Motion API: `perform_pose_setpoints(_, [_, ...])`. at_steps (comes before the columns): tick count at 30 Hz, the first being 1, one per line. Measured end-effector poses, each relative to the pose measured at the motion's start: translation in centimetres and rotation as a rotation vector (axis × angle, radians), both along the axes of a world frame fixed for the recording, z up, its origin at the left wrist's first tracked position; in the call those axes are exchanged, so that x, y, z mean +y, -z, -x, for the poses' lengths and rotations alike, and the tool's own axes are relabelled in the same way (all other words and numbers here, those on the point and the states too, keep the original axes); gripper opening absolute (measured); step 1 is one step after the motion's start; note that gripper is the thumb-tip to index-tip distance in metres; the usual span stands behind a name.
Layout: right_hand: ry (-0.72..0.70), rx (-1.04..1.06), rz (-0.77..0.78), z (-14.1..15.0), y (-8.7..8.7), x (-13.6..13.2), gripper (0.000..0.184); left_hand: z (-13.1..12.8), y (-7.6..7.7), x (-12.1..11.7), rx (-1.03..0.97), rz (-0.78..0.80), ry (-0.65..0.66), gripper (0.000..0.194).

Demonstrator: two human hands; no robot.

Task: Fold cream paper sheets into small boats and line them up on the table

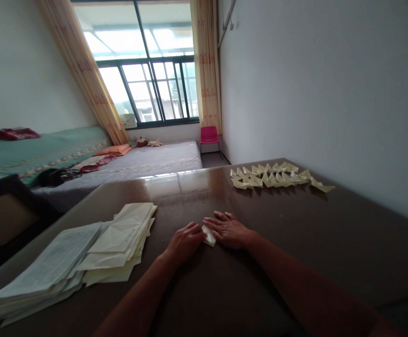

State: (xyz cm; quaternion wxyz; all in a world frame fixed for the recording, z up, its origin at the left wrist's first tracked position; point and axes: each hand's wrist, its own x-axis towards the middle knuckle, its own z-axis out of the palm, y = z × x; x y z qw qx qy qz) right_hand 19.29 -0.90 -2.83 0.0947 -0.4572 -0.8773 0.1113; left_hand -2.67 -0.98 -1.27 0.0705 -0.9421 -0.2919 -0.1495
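A small folded piece of cream paper lies on the dark brown table, between my two hands and partly covered by them. At its left edge is my left hand, fingers curled and pressed together against the paper. My right hand lies flat over the paper's right side, with its fingers stretched out. Towards the back right stand rows of folded paper boats in the same cream colour.
On the left of the table are a stack of printed sheets and, partly over it, a pile of cream paper sheets. A wall borders the right side. Beyond the table are a bed and a pink chair.
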Motion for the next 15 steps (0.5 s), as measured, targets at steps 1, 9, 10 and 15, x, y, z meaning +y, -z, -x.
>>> perform_pose_setpoints(1, [-0.002, 0.004, -0.006, -0.1, 0.2, 0.1, 0.05, 0.0, 0.0, 0.0, 0.015, -0.01, -0.008, 0.026])
perform_pose_setpoints(9, [-0.06, 0.386, -0.129, -1.7, -1.3, 0.9, 0.035, 0.0, 0.2, -0.4, -0.019, 0.006, -0.053, 0.026])
perform_pose_setpoints(10, [-0.102, 0.416, -0.108, -1.9, -1.7, 0.8, 0.034, 0.0, 0.2, -0.4, -0.034, 0.019, -0.055, 0.026])
perform_pose_setpoints(15, [-0.146, 0.391, -0.03, -2.1, -1.5, 0.2, 0.042, 0.0, 0.5, -0.3, -0.113, 0.061, -0.074, 0.028])
